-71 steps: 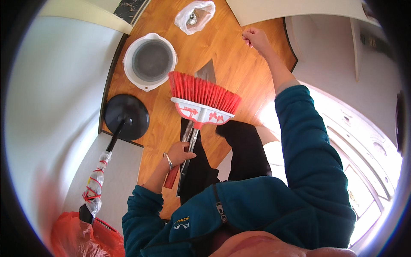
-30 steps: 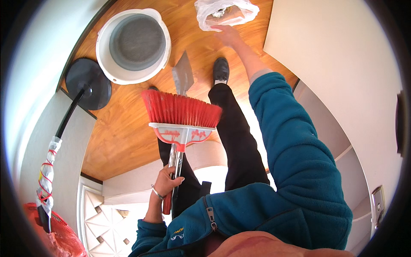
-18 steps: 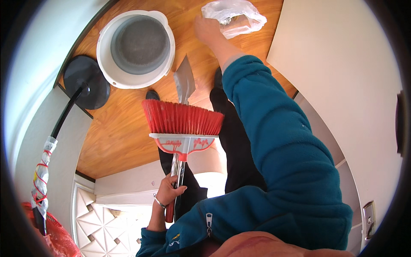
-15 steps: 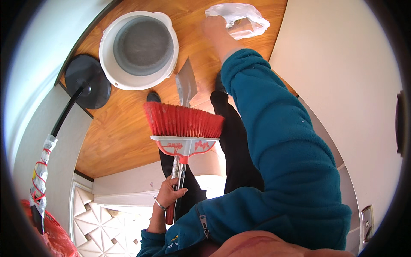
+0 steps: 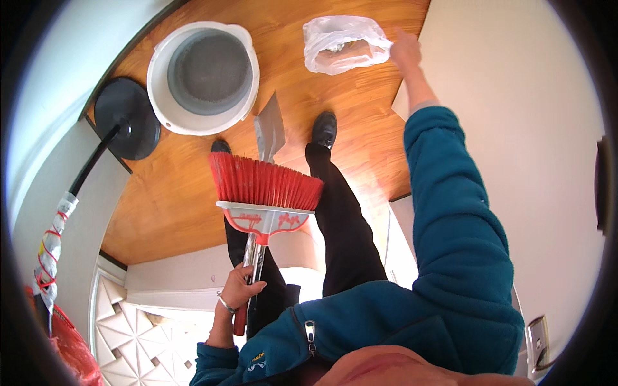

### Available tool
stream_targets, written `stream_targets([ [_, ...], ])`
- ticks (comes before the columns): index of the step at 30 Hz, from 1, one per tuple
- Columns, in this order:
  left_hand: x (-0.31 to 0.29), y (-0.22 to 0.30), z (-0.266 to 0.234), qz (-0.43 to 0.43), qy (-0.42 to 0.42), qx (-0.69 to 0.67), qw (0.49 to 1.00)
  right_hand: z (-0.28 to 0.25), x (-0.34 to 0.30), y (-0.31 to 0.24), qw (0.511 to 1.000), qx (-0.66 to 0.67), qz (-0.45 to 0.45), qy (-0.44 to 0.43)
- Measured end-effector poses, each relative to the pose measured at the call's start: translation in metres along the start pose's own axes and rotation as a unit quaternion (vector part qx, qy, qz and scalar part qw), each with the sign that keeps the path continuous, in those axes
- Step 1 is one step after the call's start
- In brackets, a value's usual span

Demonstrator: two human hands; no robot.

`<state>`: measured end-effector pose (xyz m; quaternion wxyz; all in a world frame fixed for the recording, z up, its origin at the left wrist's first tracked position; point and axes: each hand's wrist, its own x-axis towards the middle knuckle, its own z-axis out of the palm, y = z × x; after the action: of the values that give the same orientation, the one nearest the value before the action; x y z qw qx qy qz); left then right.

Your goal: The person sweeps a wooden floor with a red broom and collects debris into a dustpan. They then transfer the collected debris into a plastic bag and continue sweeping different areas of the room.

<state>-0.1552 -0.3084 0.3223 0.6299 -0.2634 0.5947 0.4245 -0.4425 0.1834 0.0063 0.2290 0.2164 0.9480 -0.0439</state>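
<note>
My left hand (image 5: 237, 288) is closed round the metal handles of a broom (image 5: 264, 186) and of a flat grey metal-bladed tool (image 5: 270, 128). The broom's red bristles point up and away from me, and the blade shows beyond them. A red grip hangs below my fist. On the floor at the far right lies a white plastic bag (image 5: 344, 67), its mouth open, with something small and unclear inside. My right hand (image 5: 405, 55), arm stretched out, has its fingers on the bag's right edge and seems to pinch the plastic.
A white bucket (image 5: 156, 96) with a grey inner basin stands at the far left. Beside it, a black round disc (image 5: 127, 141) ends a long pole wrapped in clear plastic. A red bag (image 5: 74, 347) is at the lower left. A pale panel (image 5: 515, 128) rises on the right.
My right hand has gone from the bag's left edge to its right edge. My left hand still holds the broom and the metal-bladed tool, and the view has shifted slightly.
</note>
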Motion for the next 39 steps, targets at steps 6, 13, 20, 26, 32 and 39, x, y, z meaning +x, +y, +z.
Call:
stream_targets([
  [6,-0.003,0.004,0.003,-0.035,-0.013,-0.032,0.999,0.045,0.021,0.023,0.979,-0.122,-0.108,-0.125],
  [13,-0.012,0.019,0.01,-0.045,-0.008,-0.064,0.997,0.046,-0.028,0.054,0.982,0.106,-0.062,-0.141],
  [20,-0.017,0.014,0.014,-0.012,-0.015,-0.077,0.997,0.025,-0.105,0.078,0.853,0.502,0.111,-0.093],
  [26,-0.01,-0.009,0.01,0.015,-0.017,-0.061,0.998,0.017,-0.179,0.088,0.889,0.435,0.133,-0.054],
  [32,-0.013,-0.008,0.001,0.067,-0.03,-0.016,0.997,-0.02,-0.296,0.074,0.662,0.711,0.226,-0.075],
  [39,-0.023,-0.014,-0.013,0.132,-0.064,0.01,0.989,-0.071,-0.372,0.044,0.544,0.783,0.272,-0.13],
])
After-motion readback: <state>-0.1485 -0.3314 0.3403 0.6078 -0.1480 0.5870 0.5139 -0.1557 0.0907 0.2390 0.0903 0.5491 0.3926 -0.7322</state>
